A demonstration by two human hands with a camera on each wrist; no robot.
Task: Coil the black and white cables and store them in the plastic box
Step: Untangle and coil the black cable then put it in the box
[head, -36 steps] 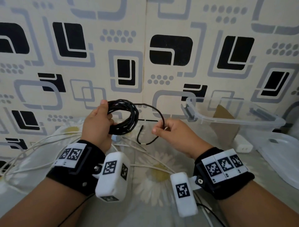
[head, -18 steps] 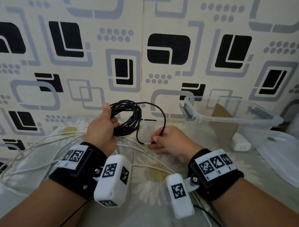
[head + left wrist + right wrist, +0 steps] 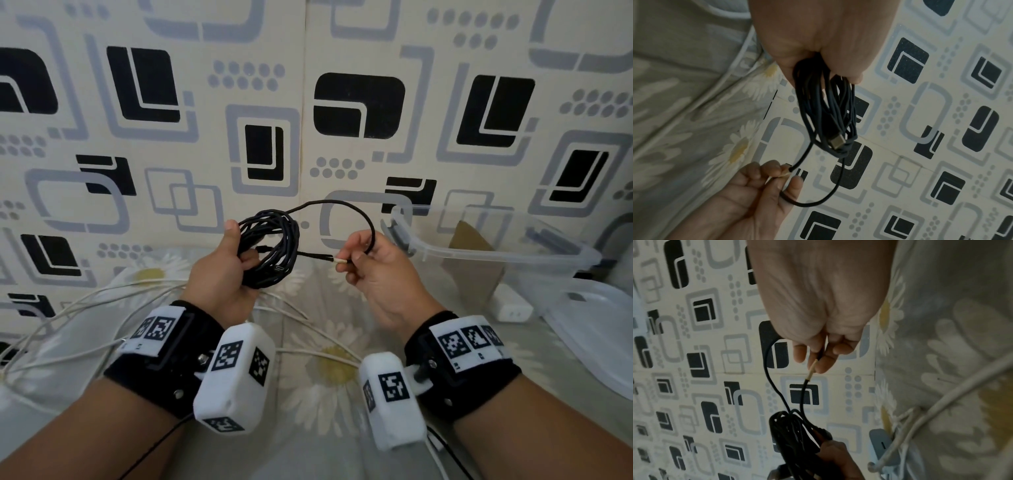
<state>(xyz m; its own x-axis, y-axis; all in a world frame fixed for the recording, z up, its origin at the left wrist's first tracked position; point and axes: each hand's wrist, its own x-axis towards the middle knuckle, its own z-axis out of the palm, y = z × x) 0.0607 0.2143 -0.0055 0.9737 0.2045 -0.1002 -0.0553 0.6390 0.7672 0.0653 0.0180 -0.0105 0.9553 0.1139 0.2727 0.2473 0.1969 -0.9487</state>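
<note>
- Above the middle of the daisy-printed grey bedsheet (image 3: pixel 318 404), close to the patterned wall at its far edge, both hands hold one thin black cable (image 3: pixel 270 253).
- The left hand (image 3: pixel 219 274) grips the coiled bundle of that black cable, its fingers (image 3: pixel 248 260) curled through the loops and its thumb up along the bundle's left side.
- In the left wrist view the coil hangs below the left hand, and a metal-tipped plug (image 3: pixel 836 141) lies among the loops.
- The right hand (image 3: pixel 380 274) pinches the cable's free end, thumb and fingers (image 3: pixel 826 360) clamped on the pale sleeve just behind its tip.
- From the top of the coil, one loose strand arcs up and over to the right hand; the end then points back toward the coil, close to it.
- Long white cable (image 3: pixel 85 308) lies uncoiled in loose loops on the bedsheet, from the left edge across under both wrists.
- Clear plastic box (image 3: pixel 496 253) stands open near the far right edge of the bedsheet, just right of the right hand; neither cable is in it.
- Brown cardboard piece (image 3: pixel 472 260) shows through the box wall, and a small white charger block (image 3: pixel 510 305) is seen at the box's near side.
- Clear plastic lid (image 3: pixel 596 329) lies flat at the right edge, beside the box.
- Both wrists carry black bands with white marker tags.
</note>
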